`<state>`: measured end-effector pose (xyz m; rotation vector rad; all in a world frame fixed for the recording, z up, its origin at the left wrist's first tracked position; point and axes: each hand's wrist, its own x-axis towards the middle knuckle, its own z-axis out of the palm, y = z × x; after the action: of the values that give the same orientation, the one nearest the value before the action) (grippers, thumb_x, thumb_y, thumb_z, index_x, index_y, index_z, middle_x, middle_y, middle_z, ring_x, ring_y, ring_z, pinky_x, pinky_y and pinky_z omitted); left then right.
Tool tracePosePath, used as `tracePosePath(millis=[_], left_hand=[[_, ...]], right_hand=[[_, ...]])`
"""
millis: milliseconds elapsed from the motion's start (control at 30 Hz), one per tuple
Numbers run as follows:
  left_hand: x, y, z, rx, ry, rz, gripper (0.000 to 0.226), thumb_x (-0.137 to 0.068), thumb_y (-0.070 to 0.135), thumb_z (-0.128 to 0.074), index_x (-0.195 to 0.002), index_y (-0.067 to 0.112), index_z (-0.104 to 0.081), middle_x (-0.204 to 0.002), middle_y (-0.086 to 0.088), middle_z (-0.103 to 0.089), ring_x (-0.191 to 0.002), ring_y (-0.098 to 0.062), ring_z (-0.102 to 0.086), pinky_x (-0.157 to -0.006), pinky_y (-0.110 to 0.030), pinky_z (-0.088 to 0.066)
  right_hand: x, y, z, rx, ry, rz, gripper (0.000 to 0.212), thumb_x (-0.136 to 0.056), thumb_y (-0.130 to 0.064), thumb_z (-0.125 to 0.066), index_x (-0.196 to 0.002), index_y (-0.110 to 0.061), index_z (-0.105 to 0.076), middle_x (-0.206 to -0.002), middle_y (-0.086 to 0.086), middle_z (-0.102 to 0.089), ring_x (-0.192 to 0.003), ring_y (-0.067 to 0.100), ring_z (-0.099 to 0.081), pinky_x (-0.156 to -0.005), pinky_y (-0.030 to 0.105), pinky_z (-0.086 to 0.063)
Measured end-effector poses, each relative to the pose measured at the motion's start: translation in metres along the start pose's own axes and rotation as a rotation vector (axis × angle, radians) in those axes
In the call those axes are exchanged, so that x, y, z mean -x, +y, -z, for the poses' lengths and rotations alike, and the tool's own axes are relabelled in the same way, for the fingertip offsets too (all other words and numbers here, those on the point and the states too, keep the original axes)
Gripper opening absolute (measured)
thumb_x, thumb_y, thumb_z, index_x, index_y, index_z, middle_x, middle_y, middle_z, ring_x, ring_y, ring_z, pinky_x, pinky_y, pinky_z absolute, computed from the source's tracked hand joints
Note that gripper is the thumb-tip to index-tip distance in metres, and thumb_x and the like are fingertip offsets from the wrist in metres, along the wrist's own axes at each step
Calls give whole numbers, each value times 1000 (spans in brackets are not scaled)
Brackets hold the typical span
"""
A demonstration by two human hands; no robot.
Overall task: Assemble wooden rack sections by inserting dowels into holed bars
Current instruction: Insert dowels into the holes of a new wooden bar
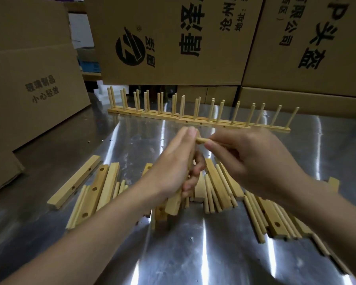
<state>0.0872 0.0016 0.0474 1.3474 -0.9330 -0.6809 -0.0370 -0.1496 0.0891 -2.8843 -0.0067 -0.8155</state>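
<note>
My left hand (174, 161) grips a holed wooden bar (174, 203), held on end above the table with its lower end showing below my palm. My right hand (249, 159) pinches a dowel (200, 140) and holds its tip against the top of the bar beside my left fingertips. Whether the tip is inside a hole is hidden by my fingers. Loose holed bars (75, 181) and loose dowels (211, 194) lie spread under my hands. Several finished rack sections (195, 120) with upright dowels stand in a row farther back.
The work surface is a shiny metal table (203, 254). Large cardboard boxes (173, 38) wall off the back, and another box (33, 79) stands at the left. More bars and dowels (273, 221) lie at the right, near my forearm.
</note>
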Motion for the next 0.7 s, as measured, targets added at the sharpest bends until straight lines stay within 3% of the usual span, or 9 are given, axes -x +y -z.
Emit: tracePosePath(millis=[100,267,367,500,600,700], left_hand=[[11,-11,-11,33,-16,20,39,-113,55,-29,-101,24,-48,-67,-8,-50,-39,-17,-37,-39,-23,-38],[26,-23,-9,45,-8,14,42,-110,57,-32,-92,22,-47,-62,-3,-47,-35,-19,-36,-38,-24,-38],[29,-23,-7,57,4,-29,44,-115,52,-29,-92,18,-46,-60,-3,-46,-34,-20,-36,-38,-24,-38],[31,-21,-6,21,50,-62,42,-116,47,-26,-99,14,-44,-62,-8,-44,-35,-24,-34,-36,-25,-36],[32,-18,-3,-48,53,-80,41,-116,48,-25,-100,16,-45,-62,-11,-42,-36,-26,-34,-37,-26,-36],[34,-17,-5,-113,43,-90,44,-114,53,-27,-100,17,-48,-61,-11,-40,-37,-22,-35,-37,-27,-37]], right_hand=[[19,-3,2,186,5,84,37,-112,-41,-44,-92,-23,-71,-68,-9,-59,-51,18,-53,-45,32,-44],[30,-14,-9,232,-14,101,42,-109,-47,-42,-90,-21,-70,-68,-5,-63,-49,26,-56,-41,35,-45],[25,-13,-15,-12,-19,43,42,-109,-45,-46,-88,-20,-72,-58,-8,-55,-49,16,-51,-48,37,-45],[21,-19,-25,-350,19,-53,34,-107,-39,-59,-84,-23,-78,-49,-3,-46,-46,13,-46,-48,16,-32],[20,-25,-26,-491,17,-141,34,-103,-44,-60,-79,-29,-78,-50,4,-42,-44,8,-36,-47,13,-28],[23,-25,-23,-615,-13,-252,37,-99,-48,-62,-73,-26,-76,-45,-2,-32,-40,4,-31,-45,10,-29]])
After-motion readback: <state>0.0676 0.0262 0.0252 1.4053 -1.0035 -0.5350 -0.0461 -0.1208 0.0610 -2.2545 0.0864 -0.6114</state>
